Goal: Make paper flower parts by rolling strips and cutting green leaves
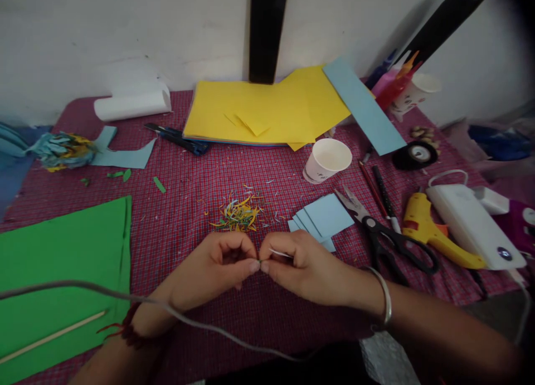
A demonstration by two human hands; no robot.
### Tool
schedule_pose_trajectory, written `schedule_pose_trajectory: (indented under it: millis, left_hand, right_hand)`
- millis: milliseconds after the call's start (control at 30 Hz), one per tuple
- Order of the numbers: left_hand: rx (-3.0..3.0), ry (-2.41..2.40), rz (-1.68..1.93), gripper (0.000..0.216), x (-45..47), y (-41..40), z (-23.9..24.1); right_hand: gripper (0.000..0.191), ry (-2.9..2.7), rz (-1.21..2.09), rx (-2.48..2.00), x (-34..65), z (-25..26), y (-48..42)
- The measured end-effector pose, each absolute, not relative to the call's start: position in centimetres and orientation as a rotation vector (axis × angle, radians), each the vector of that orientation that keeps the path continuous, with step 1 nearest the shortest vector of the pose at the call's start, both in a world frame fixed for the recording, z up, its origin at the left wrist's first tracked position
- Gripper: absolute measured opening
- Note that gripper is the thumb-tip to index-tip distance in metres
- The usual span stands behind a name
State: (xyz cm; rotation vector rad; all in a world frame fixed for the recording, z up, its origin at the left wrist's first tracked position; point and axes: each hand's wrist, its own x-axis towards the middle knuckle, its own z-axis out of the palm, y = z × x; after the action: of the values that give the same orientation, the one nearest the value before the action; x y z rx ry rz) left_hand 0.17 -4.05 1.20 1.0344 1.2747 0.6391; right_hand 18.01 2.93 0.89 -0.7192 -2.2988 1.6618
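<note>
My left hand point(228, 262) and my right hand point(296, 265) meet at the front of the cloth, both closed in a pinch with thumb tips touching or nearly so. A tiny green bit point(259, 261) shows between the fingertips; its kind is too small to tell. Inside the curl of my right hand a thin white strip point(280, 253) sticks out. Just beyond the hands lies a pile of thin paper shreds point(239, 213), yellow, white and green. Several light blue paper squares point(324, 218) lie overlapped beyond my right hand.
Scissors point(387, 234), a yellow glue gun point(434, 229) and a white power bank point(474, 223) are on the right. A paper cup point(328, 161) stands behind the squares. Green sheets point(62, 262) bear a wooden stick point(54, 336). A grey cable point(175, 312) crosses the near left. Yellow sheets point(259, 109) lie behind.
</note>
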Motion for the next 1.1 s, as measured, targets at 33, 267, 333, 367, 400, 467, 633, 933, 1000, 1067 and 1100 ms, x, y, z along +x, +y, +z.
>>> schedule_pose_trajectory:
  millis: [33, 267, 333, 367, 400, 467, 633, 933, 1000, 1067, 1100]
  left_hand:
    - [1.058, 1.295, 0.629, 0.013, 0.2, -4.0, 1.3]
    - [1.254, 1.576, 0.948, 0.011, -2.0, -4.6, 2.6]
    - [1.185, 1.715, 1.280, 0.013, -3.0, -4.9, 2.9]
    - [1.115, 1.752, 1.414, 0.013, -3.3, -5.0, 3.0]
    - [1.051, 1.759, 1.490, 0.012, -3.4, -5.0, 3.0]
    - [0.991, 1.707, 1.418, 0.007, -2.9, -4.9, 2.7]
    - [1.063, 1.476, 1.053, 0.012, 0.3, -4.2, 1.3]
    - [0.997, 1.306, 1.111, 0.010, 1.5, -4.3, 0.3]
    - [0.933, 1.274, 1.128, 0.011, 1.1, -4.5, 0.2]
    - [0.883, 1.263, 1.189, 0.009, 0.5, -4.6, 0.3]
    - [0.862, 1.262, 1.233, 0.008, 0.2, -4.6, 0.4]
  right_hand:
    - [0.014, -2.303, 1.654, -0.731, 18.0, 0.8, 2.9]
    - [0.015, -2.217, 1.630, -0.839, 18.0, 0.4, 3.3]
    - [0.016, -2.127, 1.675, -0.876, 17.9, 0.5, 3.5]
    - [0.016, -2.082, 1.709, -0.886, 17.9, 0.5, 3.6]
    - [0.016, -2.045, 1.744, -0.891, 17.8, 0.6, 3.6]
    - [0.015, -1.986, 1.801, -0.900, 17.7, 0.7, 3.6]
    - [0.014, -1.778, 1.991, -0.946, 17.5, 0.7, 3.8]
    - [0.016, -1.584, 2.239, -0.886, 17.4, 0.4, 3.4]
    - [0.016, -1.578, 2.247, -0.907, 17.4, 0.3, 3.4]
    - [0.014, -1.563, 2.255, -0.937, 17.3, 0.2, 3.4]
    - [0.014, -1.554, 2.259, -0.954, 17.3, 0.2, 3.4]
